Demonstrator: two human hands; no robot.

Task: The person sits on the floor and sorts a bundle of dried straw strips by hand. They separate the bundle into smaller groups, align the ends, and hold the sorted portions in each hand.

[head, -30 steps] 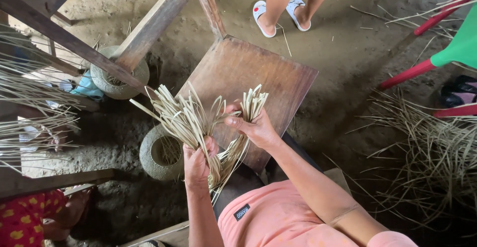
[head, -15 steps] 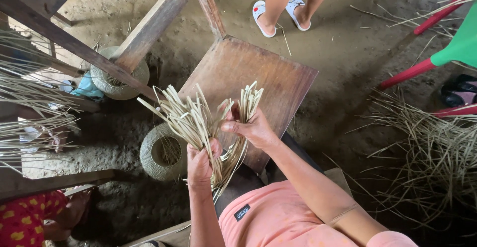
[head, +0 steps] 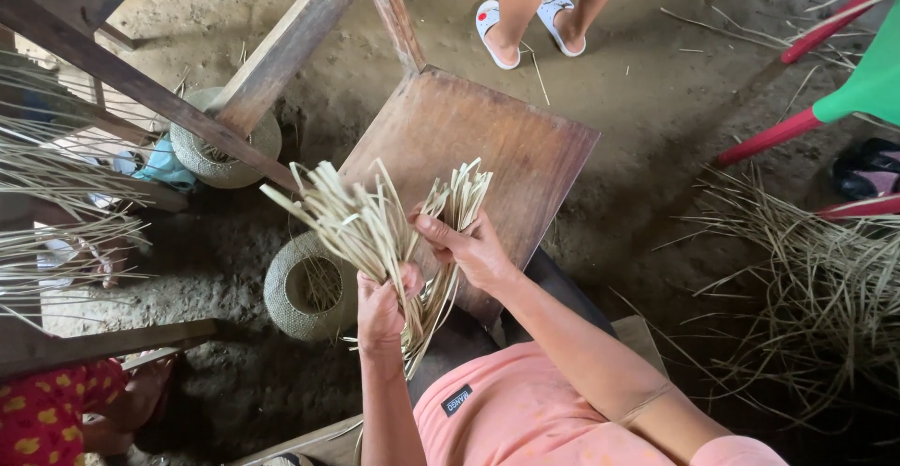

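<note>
- Over the wooden board (head: 469, 147), seen from my head camera, I am holding a bundle of pale strips (head: 361, 227) up in front of me.
- My left hand (head: 382, 308) is closing its grip tight around the lower part of that bundle, fingers wrapped fully about the strips, thumb on top.
- Above my fist the strips are fanning out up and to the left; below it, their ends are hanging down toward my lap.
- My right hand (head: 473, 252) is pinching a smaller sheaf of strips (head: 459, 194) between thumb and fingers, grip closed on it, its cut ends pointing up over the board.
- That smaller sheaf is lying just beside the main bundle, and their lower parts are crossing near my left fist.
- I am wearing a pink shirt (head: 525, 419), with dark cloth over my knees.
- Down on the dirt floor (head: 647, 100), a small round woven basket (head: 307, 288) is sitting just left of my left hand.
- A second woven basket (head: 223, 142) is resting farther up-left, partly under a slanting wooden beam (head: 291, 44).
- Loose strips in a heap (head: 816, 288) are lying on the floor at the right.
- Another person's feet in white sandals (head: 525, 21) are standing beyond the board.
- Red chair legs (head: 797, 128) are showing at the upper right.
- Someone in red patterned cloth (head: 42, 419) is sitting at the lower left.
</note>
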